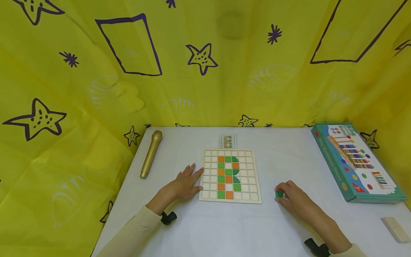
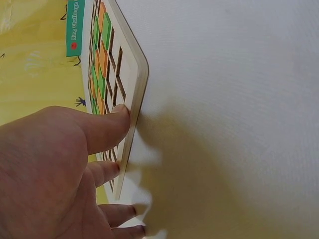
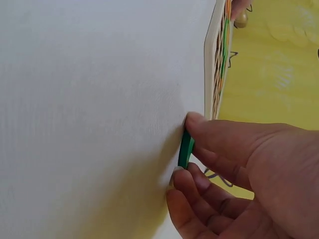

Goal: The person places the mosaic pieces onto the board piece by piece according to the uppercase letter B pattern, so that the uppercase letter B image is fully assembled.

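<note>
In the head view a wooden grid board (image 1: pixel 231 176) lies on the white table, with orange and green tiles set in its cells in the shape of a letter. My left hand (image 1: pixel 185 183) rests at the board's left edge, fingers spread; in the left wrist view the thumb (image 2: pixel 117 124) touches the board's rim. To the right of the board, my right hand (image 1: pixel 293 196) pinches a dark green tile (image 3: pixel 185 148) between thumb and fingertips, low over the table. Behind the board lies a small pattern card (image 1: pixel 228 141) showing a similar gridded letter.
A gold microphone (image 1: pixel 151 153) lies at the left of the table. On the right are a green-sided game box (image 1: pixel 356 164) and a small wooden block (image 1: pixel 395 229) near the right edge. Yellow patterned cloth (image 1: pixel 205 92) hangs behind the table.
</note>
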Tool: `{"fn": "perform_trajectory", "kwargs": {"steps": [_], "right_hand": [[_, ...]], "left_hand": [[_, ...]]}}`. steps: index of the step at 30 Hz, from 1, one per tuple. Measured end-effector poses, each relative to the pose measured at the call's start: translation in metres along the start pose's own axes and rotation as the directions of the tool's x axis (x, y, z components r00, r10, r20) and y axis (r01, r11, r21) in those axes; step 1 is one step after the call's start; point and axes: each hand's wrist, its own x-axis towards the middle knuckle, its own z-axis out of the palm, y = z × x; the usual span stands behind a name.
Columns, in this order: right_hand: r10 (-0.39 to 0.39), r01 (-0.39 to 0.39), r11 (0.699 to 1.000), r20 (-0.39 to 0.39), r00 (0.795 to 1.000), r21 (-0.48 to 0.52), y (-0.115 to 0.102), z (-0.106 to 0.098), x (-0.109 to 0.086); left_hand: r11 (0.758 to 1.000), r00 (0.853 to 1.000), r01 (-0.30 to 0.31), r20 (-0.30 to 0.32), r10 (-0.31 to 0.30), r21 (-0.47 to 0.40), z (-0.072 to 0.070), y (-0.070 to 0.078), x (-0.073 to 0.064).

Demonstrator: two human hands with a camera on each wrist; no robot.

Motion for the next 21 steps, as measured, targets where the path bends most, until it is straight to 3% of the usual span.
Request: {"fn": "perform_trajectory", "kwargs": {"steps": [8, 16, 21], "right_hand": [[-0.014, 0.013, 1.0, -0.056, 0.998, -0.017, -0.001, 0.005, -0.003], [0.017, -0.017, 1.0, -0.043, 0.999, -0.005, -0.004, 0.008, -0.004], [-0.003, 0.002, 1.0, -0.063, 0.998, -0.008, -0.008, 0.012, -0.003]], "left_hand": [[1.0, 1.0, 0.003, 0.0, -0.003, 0.001, 0.001, 0.0, 0.001], [1.0, 1.0, -0.001, -0.005, 0.001, 0.002, 0.001, 0.0, 0.001], [1.0, 1.0, -0.007, -0.009, 0.007, 0.01, 0.001, 0.0, 0.002]]}}
